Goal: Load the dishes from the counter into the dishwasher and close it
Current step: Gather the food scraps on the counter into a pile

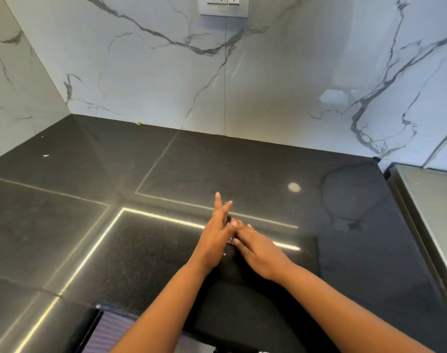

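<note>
My left hand out over polished black stone counter, fingers straight, spread, holding nothing. My right hand just beside it, fingertips touching left palm edge, fingers extended, flat. Something small, pale between hands, cannot tell what. Counter glossy, speckled, thin pale seams. No dishes on counter. White grey-veined marble backsplash behind; socket plate up top.

Two bare forearms, no sleeves; left grip and right grip ungloved, ringless.
</note>
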